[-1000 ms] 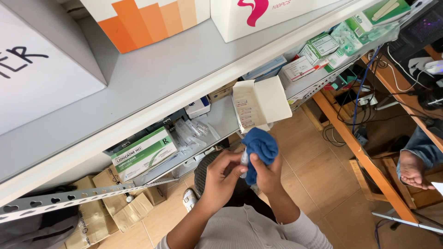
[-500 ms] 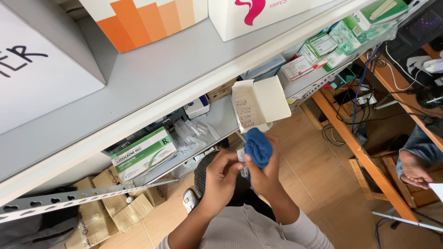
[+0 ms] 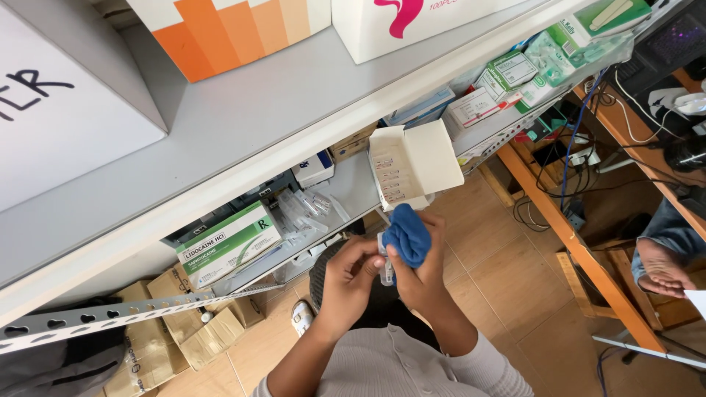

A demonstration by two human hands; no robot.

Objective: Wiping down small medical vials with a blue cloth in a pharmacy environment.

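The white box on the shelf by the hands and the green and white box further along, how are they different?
The small white box is open, its flap lifted, with little vials showing inside; the green and white box is shut. The white box is plain; the green and white box carries a green band and print. The white box sits just above the blue cloth in the right hand; the green and white box lies further off, past the left hand. Both are cardboard cartons on the same grey shelf.

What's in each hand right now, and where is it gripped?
Right hand holds a bunched blue cloth; left hand fingers pinch a small clear strip at its lower end.
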